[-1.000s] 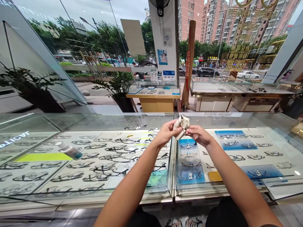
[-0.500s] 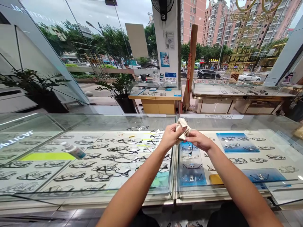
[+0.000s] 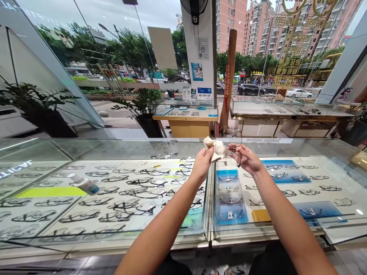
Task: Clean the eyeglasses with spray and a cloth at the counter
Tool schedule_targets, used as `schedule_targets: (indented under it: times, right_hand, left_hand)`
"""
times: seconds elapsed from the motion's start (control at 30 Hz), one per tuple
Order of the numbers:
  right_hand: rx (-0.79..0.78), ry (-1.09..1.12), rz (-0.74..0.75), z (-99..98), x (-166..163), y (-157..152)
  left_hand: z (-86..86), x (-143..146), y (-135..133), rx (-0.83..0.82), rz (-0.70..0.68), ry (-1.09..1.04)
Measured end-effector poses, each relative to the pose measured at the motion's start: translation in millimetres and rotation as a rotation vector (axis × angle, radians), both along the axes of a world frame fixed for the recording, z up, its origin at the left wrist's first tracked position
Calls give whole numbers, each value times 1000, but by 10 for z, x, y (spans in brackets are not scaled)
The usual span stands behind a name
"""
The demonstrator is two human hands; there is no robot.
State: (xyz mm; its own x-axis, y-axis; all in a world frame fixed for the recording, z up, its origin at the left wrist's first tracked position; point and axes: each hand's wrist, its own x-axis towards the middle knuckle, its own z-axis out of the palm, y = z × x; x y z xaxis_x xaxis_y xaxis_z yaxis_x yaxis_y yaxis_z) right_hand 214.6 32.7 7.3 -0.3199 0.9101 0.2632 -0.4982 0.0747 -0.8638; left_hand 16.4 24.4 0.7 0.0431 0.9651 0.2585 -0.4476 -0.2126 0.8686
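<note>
Over the long glass display counter [image 3: 195, 241], near its centre joint and far edge: bare left hand [image 3: 203, 162] held a crumpled cream cloth [image 3: 218, 149], thumb and fingers clamped on it. Bare right hand [image 3: 249, 158], over the counter just right of the joint, pinched thin dark-framed eyeglasses [image 3: 234, 148]; fingers were together on the frame, exact contact points too small to tell. Glasses were up above the counter, right beside the cloth; couldn't tell if touching. White plastic spray bottle [image 3: 84, 184] was on the counter's left part. Inside its right part: blue rectangular panel [image 3: 231, 208], mustard-yellow block [image 3: 260, 215] near the front edge.
</note>
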Motion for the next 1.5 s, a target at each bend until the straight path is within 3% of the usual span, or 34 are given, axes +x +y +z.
schedule_targets:
  times: [0.1,0.2,0.3,0.37,0.47,0.7,0.83,0.97,1.13,1.5]
  right_hand:
    - [22,52,-100,19,149,87]
    - [20,95,-156,24,268,149]
    - [8,137,-165,30,320,166]
    - [-4,154,-161,38,322,159]
    - [-4,151,-156,53,305,139]
    - [64,18,-78,82,248,75]
    - [98,-57,-21,97,209,23]
    - [107,-94,15,111,175,-31]
    - [121,-117,61,120,145,-86]
    - [147,-114,188,118,124,-211]
  left_hand:
    - [-38,24,-40,-47,-49,79]
    - [-83,82,-131,-40,-196,264]
    - [-105,161,-262,90,-380,486]
    - [-98,204,-340,180,-411,643]
    - [-59,226,-394,246,-228,789]
    - [48,98,-334,440,211,787]
    - [220,4,-308,604,342,881]
    - [634,-67,-265,791,381,974]
    - [1082,-98,-237,1058,280,1249]
    - [1176,-153,-328,1105,139,1321]
